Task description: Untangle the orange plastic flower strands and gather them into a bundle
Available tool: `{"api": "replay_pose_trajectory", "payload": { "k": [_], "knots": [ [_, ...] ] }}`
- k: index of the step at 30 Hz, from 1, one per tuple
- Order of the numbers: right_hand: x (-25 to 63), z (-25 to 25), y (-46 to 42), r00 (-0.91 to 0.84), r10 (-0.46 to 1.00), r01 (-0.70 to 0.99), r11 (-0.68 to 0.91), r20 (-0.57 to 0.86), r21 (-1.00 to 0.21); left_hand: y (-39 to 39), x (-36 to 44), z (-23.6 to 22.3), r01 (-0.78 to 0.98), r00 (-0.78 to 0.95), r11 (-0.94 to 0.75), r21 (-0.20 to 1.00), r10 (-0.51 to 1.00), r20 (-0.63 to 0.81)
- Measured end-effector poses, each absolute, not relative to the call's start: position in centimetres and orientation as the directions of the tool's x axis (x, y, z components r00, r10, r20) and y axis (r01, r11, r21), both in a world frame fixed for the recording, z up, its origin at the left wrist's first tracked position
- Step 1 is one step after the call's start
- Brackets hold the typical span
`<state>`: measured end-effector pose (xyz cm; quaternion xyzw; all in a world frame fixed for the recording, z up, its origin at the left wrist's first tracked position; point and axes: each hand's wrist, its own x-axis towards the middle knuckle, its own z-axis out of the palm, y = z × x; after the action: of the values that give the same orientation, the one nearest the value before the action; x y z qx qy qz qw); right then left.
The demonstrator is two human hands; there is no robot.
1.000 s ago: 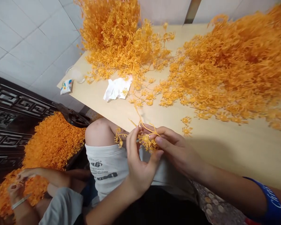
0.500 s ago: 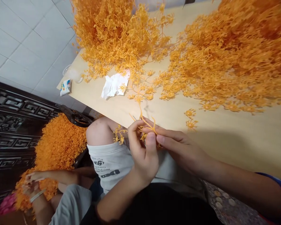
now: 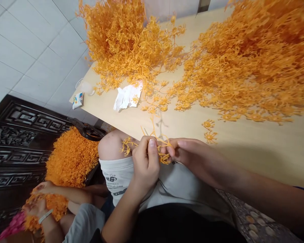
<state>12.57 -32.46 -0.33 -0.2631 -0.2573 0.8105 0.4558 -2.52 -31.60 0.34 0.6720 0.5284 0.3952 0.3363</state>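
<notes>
Over my lap, at the table's near edge, my left hand (image 3: 147,162) is closed round a branched orange plastic flower stem (image 3: 153,127). Flower heads (image 3: 127,145) stick out on the left side of that fist. My right hand (image 3: 186,152) pinches a forked tip of the orange piece between thumb and fingers, a little to the right of the left hand. More orange flower parts (image 3: 164,158) hang between the two hands. The stem's lower part is hidden inside the left fist.
Two big heaps of orange plastic flowers, a left one (image 3: 121,44) and a right one (image 3: 253,71), cover the table (image 3: 243,148). Crumpled white paper (image 3: 128,98) and a small packet (image 3: 78,100) lie left. Another person's hands (image 3: 38,202) are by an orange pile (image 3: 71,158) lower left.
My hands have moved slightly apart: the left closed more round the stem, the right shifted right with a forked tip. The whole view has shifted a little. The other person's hands have parted somewhat.
</notes>
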Motion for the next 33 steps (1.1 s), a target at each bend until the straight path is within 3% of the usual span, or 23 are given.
{"api": "replay_pose_trajectory", "payload": {
  "k": [9,17,25,29,33],
  "knots": [
    [12.7,-0.4,-32.5,-0.566,0.799,-0.48,-0.52,-0.203,-0.706,-31.6,-4.3,1.1,0.509,0.302,-0.229,0.83,0.95,0.077],
    [12.6,-0.9,-32.2,-0.527,0.832,-0.407,-0.425,-0.172,-0.808,-32.1,-3.1,1.5,0.416,0.215,-0.103,0.903,0.976,0.012],
    [12.7,-0.6,-32.2,-0.635,0.758,-0.426,-0.501,-0.146,-0.753,-31.6,-2.8,1.5,0.275,0.289,0.087,0.957,0.942,-0.169],
    [12.6,-0.7,-32.3,-0.608,0.782,-0.478,-0.498,-0.137,-0.724,-31.1,-2.8,1.3,0.248,0.323,0.086,0.965,0.932,-0.166],
    [12.5,-0.6,-32.4,-0.584,0.787,-0.547,-0.562,-0.198,-0.621,-30.7,-2.7,0.8,-0.025,0.467,0.369,0.929,0.826,-0.316]
  ]
}}
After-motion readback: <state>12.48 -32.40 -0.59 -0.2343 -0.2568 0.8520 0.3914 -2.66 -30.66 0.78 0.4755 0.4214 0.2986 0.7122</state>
